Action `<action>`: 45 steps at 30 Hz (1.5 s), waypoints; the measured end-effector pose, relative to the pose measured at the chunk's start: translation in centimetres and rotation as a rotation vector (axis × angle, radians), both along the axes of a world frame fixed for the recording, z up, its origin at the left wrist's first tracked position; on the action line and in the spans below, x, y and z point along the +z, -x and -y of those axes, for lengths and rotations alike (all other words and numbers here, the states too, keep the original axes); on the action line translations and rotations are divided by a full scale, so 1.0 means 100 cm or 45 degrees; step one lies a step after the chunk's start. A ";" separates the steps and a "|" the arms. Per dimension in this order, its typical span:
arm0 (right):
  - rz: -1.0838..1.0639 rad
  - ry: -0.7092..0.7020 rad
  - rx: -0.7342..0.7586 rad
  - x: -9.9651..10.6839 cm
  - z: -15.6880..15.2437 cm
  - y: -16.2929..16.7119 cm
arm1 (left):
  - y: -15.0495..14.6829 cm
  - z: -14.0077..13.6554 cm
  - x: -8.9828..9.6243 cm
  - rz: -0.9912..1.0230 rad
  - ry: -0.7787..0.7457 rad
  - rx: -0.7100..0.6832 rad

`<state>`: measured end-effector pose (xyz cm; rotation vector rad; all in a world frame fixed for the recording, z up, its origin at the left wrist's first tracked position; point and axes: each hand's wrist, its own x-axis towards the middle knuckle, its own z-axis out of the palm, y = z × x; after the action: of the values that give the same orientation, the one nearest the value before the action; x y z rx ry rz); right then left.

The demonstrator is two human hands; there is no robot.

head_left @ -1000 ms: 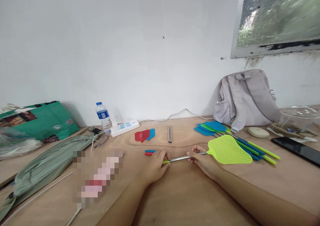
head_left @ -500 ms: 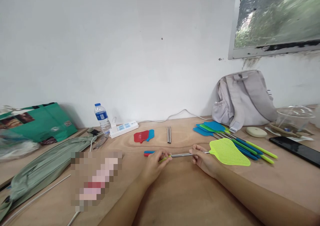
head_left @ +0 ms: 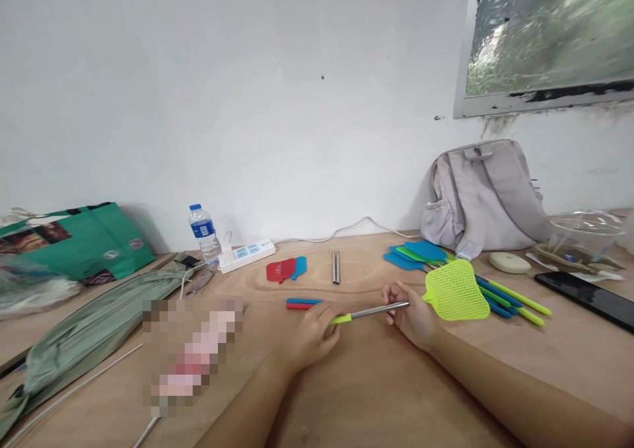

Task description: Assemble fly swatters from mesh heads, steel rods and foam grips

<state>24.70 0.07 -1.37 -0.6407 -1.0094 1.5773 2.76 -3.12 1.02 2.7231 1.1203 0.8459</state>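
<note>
Fly swatter (head_left: 453,291) with its green mesh head raised at right hangs just above the table (head_left: 376,395). Left hand (head_left: 317,332) pinches the green handle end, fingers curled; right hand (head_left: 413,312) grips the metal shaft, fingers closed.

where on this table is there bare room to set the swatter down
Bare wood shows near the table edge between the forearms, and beyond the hands between the metal rods and the swatter pile. Crowded: far right by the phone, left by the green bag.
</note>
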 end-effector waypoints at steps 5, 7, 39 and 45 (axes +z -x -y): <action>-0.033 0.030 -0.021 -0.001 -0.003 -0.001 | 0.009 -0.007 -0.001 -0.073 -0.194 -0.052; -0.008 0.019 0.007 -0.001 -0.003 -0.001 | 0.008 -0.006 0.001 -0.036 -0.275 -0.081; -0.404 -0.195 -0.269 -0.001 0.088 0.043 | -0.045 0.051 0.006 0.153 -0.738 -0.343; -0.432 -0.218 -0.250 -0.003 0.085 0.042 | -0.049 0.056 0.008 0.161 -0.788 -0.286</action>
<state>20.47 -8.45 -1.66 -0.3283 -0.7905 1.3540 7.66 -8.67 1.83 3.1116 0.5727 1.5040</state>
